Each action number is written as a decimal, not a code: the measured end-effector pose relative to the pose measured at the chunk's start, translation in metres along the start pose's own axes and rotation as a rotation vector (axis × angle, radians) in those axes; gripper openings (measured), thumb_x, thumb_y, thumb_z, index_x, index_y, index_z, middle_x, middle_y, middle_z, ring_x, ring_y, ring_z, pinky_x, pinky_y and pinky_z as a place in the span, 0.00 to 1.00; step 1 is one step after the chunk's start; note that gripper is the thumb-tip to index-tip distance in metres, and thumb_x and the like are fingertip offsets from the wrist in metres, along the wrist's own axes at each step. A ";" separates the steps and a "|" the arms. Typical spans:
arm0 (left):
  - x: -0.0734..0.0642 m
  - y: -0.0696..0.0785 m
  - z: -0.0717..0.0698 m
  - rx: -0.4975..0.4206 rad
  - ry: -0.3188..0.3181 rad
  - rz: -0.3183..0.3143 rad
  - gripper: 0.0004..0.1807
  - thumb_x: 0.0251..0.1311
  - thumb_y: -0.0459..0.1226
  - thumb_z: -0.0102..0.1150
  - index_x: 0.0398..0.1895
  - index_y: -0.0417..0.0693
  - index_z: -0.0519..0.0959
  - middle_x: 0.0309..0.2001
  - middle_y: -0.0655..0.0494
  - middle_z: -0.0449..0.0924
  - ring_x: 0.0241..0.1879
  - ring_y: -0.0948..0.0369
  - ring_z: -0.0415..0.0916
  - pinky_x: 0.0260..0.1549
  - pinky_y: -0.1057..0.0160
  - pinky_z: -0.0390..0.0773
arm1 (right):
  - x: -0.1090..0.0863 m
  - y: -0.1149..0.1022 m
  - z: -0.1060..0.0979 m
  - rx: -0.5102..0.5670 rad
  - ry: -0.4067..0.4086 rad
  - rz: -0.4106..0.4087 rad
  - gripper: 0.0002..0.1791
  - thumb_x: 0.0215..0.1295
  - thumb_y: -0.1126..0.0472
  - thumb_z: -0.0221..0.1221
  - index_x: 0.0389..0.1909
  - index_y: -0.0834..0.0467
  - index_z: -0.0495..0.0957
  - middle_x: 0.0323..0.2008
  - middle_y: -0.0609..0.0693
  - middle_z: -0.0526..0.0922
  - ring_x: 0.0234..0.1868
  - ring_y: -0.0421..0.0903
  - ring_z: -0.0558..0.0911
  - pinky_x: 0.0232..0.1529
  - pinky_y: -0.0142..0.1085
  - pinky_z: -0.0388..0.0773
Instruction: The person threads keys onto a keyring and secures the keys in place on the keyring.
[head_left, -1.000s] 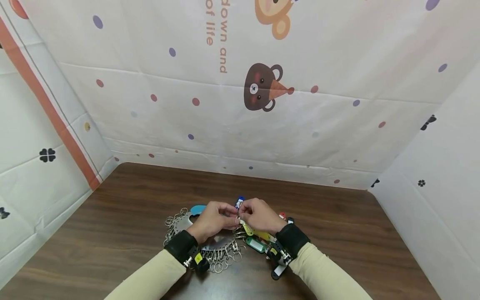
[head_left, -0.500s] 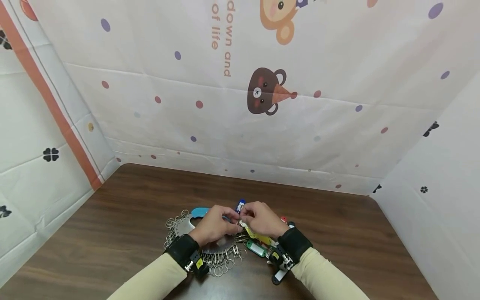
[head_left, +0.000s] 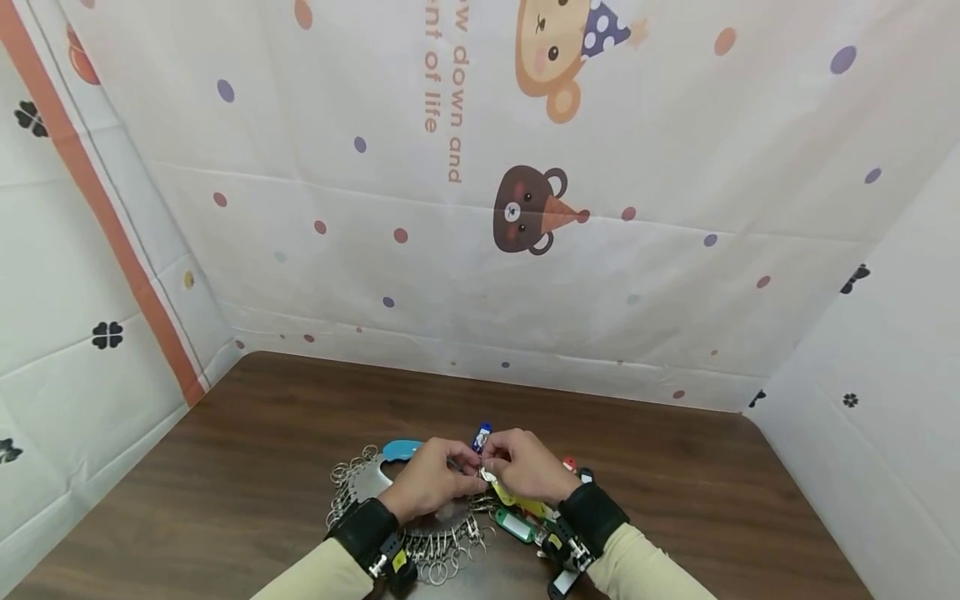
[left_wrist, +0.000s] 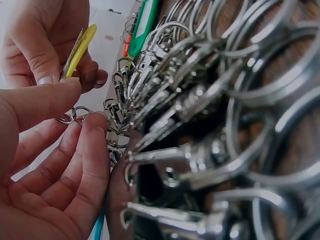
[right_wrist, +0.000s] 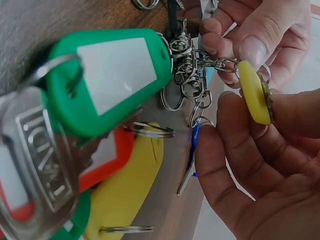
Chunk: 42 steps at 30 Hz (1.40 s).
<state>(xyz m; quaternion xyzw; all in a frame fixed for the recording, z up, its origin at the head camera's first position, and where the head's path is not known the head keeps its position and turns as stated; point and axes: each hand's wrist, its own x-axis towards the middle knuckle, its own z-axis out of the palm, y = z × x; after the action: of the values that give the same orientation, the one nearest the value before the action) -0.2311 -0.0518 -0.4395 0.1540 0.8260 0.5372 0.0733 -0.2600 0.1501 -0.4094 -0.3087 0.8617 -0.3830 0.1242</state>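
A yellow key tag (right_wrist: 254, 95) with a metal key against it is pinched between the thumb and fingers of my right hand (head_left: 528, 468). My left hand (head_left: 431, 479) pinches a small split ring (left_wrist: 75, 115) beside the tag; whether the ring passes through the tag is hidden by the fingers. Both hands meet over the right edge of a round metal key holder (head_left: 366, 481), which has a blue handle (head_left: 401, 450) and many snap clips with rings round its rim. A blue tag (head_left: 482, 435) hangs from a clip just behind the fingertips.
Close to my right wrist lie a green key tag (head_left: 515, 525), a red tag (right_wrist: 107, 157), another yellow tag (right_wrist: 125, 190) and a large key (right_wrist: 40, 155). The brown wooden table (head_left: 675, 500) meets a patterned cloth wall (head_left: 420, 250) at the back.
The head view has tilted upward, so everything sits lower in it. My hands stay together at the same spot, with only slight finger movement.
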 end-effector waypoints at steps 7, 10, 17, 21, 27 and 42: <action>-0.002 0.004 0.003 0.029 -0.003 -0.005 0.11 0.57 0.38 0.76 0.42 0.45 0.88 0.36 0.56 0.85 0.32 0.64 0.82 0.34 0.65 0.81 | -0.003 0.001 0.000 0.004 0.007 -0.017 0.11 0.74 0.69 0.56 0.32 0.59 0.82 0.23 0.42 0.74 0.23 0.34 0.70 0.25 0.27 0.66; -0.002 0.005 0.003 0.032 -0.007 -0.012 0.12 0.57 0.37 0.75 0.43 0.47 0.87 0.38 0.57 0.85 0.32 0.63 0.82 0.34 0.64 0.81 | -0.004 0.001 0.000 0.019 0.007 -0.020 0.11 0.74 0.69 0.56 0.32 0.60 0.82 0.23 0.43 0.74 0.23 0.34 0.70 0.24 0.26 0.66; -0.002 0.002 0.003 0.063 0.004 0.027 0.10 0.58 0.38 0.74 0.42 0.48 0.88 0.36 0.58 0.86 0.30 0.65 0.82 0.32 0.66 0.81 | -0.004 0.002 0.001 0.034 0.006 -0.027 0.11 0.74 0.70 0.56 0.30 0.59 0.82 0.24 0.42 0.73 0.23 0.33 0.69 0.25 0.26 0.66; -0.004 0.003 0.004 0.073 0.007 0.028 0.10 0.58 0.38 0.74 0.42 0.48 0.88 0.35 0.58 0.87 0.28 0.65 0.82 0.31 0.67 0.81 | -0.005 0.003 0.001 0.035 -0.004 -0.019 0.11 0.74 0.70 0.56 0.31 0.60 0.82 0.23 0.42 0.73 0.22 0.33 0.69 0.24 0.26 0.66; -0.005 0.004 0.005 0.022 0.000 -0.009 0.12 0.58 0.36 0.74 0.45 0.46 0.87 0.26 0.55 0.87 0.17 0.67 0.77 0.17 0.67 0.74 | -0.005 0.003 0.000 0.028 0.001 -0.021 0.11 0.74 0.69 0.56 0.32 0.59 0.83 0.24 0.42 0.74 0.23 0.33 0.69 0.25 0.26 0.67; -0.002 0.001 0.000 0.175 0.037 0.096 0.10 0.59 0.39 0.75 0.43 0.52 0.88 0.37 0.57 0.88 0.29 0.68 0.81 0.32 0.66 0.81 | 0.000 -0.003 0.001 -0.056 0.031 -0.052 0.12 0.74 0.71 0.56 0.30 0.58 0.82 0.24 0.42 0.74 0.23 0.33 0.70 0.25 0.26 0.66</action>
<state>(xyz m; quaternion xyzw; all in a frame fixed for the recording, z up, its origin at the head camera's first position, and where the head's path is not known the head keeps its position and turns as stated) -0.2294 -0.0519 -0.4391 0.1895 0.8627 0.4685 0.0185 -0.2583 0.1482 -0.4077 -0.3283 0.8656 -0.3666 0.0922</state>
